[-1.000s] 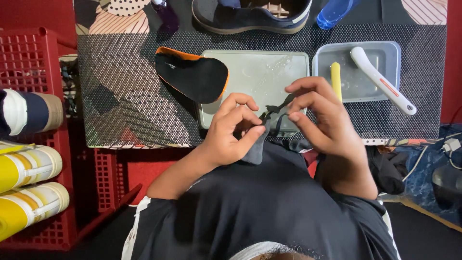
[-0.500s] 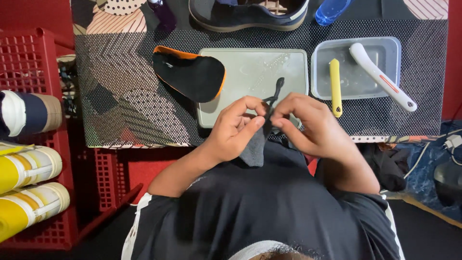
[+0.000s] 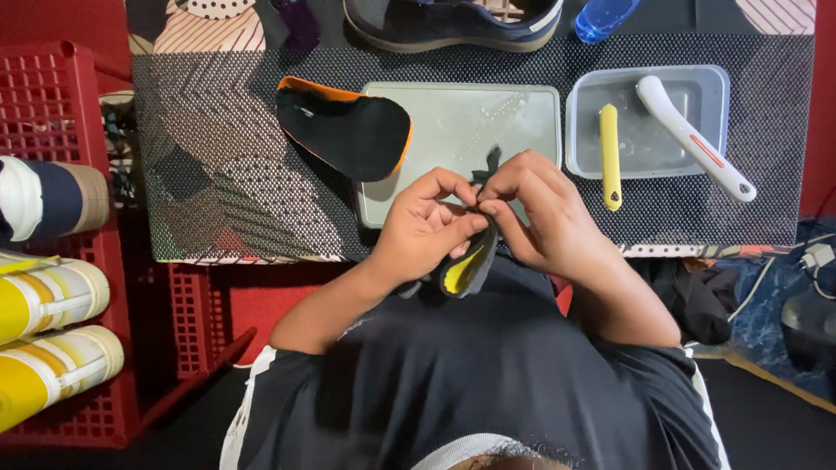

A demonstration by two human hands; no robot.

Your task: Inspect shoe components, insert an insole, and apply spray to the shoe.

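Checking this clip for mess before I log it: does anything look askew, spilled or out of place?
Only small things. The black insole lies tilted, its tip overlapping the grey tray. The white brush rests slanted across the clear tub, its handle jutting over the rim. No spill visible. Both hands pinch a folded dark piece.

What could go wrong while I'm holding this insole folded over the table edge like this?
The insole is bent between the left hand and right hand, so it may crease or spring loose. It sits past the mat edge, above the lap, so a slip would likely drop it off the table. The other insole overhangs the tray and might get nudged.
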